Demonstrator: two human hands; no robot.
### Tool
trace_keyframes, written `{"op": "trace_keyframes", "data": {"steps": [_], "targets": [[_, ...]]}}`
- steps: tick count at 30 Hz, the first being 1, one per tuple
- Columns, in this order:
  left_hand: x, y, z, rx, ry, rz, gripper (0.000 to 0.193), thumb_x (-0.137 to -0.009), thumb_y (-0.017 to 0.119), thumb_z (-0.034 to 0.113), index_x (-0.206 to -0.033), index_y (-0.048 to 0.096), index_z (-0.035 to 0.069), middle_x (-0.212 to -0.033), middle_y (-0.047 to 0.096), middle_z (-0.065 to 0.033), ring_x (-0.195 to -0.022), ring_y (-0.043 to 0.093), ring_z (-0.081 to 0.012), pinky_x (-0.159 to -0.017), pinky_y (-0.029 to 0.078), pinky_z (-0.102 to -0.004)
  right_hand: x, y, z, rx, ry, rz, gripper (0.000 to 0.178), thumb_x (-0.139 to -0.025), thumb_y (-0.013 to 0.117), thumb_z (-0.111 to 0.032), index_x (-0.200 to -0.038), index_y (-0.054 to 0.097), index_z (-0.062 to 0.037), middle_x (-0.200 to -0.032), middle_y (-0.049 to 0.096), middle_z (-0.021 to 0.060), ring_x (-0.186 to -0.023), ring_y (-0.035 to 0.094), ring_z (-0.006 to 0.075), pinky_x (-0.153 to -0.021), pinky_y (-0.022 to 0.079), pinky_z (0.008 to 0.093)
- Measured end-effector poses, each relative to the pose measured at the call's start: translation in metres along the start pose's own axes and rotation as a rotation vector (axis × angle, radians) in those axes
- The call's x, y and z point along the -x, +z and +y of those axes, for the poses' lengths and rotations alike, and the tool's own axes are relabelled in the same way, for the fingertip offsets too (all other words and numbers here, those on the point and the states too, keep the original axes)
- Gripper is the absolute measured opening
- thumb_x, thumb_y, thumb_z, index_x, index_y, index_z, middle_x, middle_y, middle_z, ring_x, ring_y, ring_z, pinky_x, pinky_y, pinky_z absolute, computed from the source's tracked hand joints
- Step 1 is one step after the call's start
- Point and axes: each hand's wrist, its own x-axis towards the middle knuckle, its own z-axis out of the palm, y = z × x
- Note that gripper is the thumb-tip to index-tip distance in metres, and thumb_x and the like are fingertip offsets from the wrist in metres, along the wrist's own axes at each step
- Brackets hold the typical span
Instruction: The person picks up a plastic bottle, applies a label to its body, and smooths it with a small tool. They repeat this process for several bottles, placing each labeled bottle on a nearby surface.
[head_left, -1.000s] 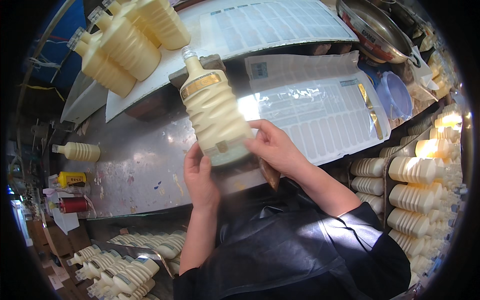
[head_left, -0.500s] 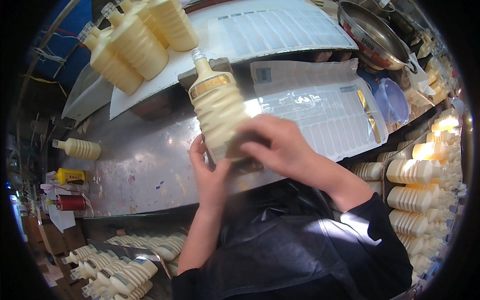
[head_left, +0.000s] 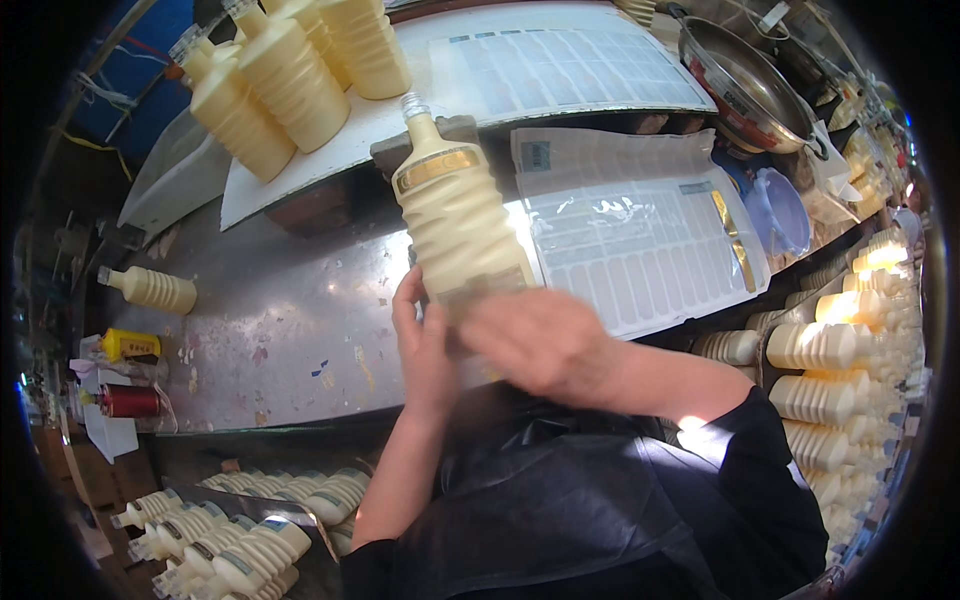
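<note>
A cream ribbed bottle (head_left: 462, 215) with a clear threaded neck leans away from me, its neck end near a dark block (head_left: 390, 155) on the metal bench. Around its upper part runs a gold label band (head_left: 438, 170), and a greyish label (head_left: 490, 285) lies across its lower part. My left hand (head_left: 424, 345) grips the lower left side of the bottle, thumb in front. Over the bottle's base, my right hand (head_left: 545, 340) lies across the lower label; motion smears its fingers.
Label sheets (head_left: 640, 235) with a gold strip (head_left: 735, 240) lie right of the bottle. Several cream bottles (head_left: 295, 85) stand on the white board (head_left: 425, 65). One bottle (head_left: 155, 290) lies at left. A pan (head_left: 745, 80), a purple basin (head_left: 778, 212) and stacked bottles (head_left: 815, 345) line the right.
My right hand has moved down, from the bottle's lower right side to across its base. The lower label shows more clearly. In the picture, the bottle sits slightly farther right.
</note>
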Motion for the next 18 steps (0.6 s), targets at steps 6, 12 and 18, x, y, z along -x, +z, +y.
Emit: {"op": "trace_keyframes", "data": {"steps": [6,12,18], "targets": [[-0.002,-0.005,-0.009,-0.138,0.117,0.045,0.056,-0.103,0.051,0.030,-0.148,0.039,-0.002,-0.143,0.046,-0.0187,-0.134,0.044,-0.0290,-0.115,0.034,-0.0429,-0.003,-0.003,0.000,-0.303,0.649,0.164,0.023,-0.088,0.070,-0.002,-0.109,0.062,-0.0030,-0.074,0.070,0.0127,-0.062,0.071,0.0248,-0.057,0.056,0.0340],[-0.005,0.010,-0.005,-0.425,0.161,0.126,0.066,-0.090,0.066,0.025,-0.144,0.039,-0.003,-0.138,0.046,-0.0211,-0.129,0.045,-0.0339,-0.112,0.035,-0.0467,0.020,0.006,0.002,-0.296,0.915,-0.029,0.026,-0.093,0.065,-0.016,-0.116,0.058,-0.0074,-0.067,0.067,0.0131,-0.059,0.068,0.0297,-0.056,0.050,0.0370],[-0.004,0.012,-0.006,-0.332,0.125,0.128,0.069,-0.090,0.067,0.021,-0.147,0.036,-0.003,-0.142,0.041,-0.0193,-0.134,0.042,-0.0315,-0.116,0.033,-0.0454,0.056,0.009,0.029,-0.513,1.178,-0.010,0.027,-0.095,0.065,-0.017,-0.118,0.059,-0.0038,-0.065,0.061,0.0023,-0.058,0.053,0.0066,-0.054,0.040,0.0278]]}}
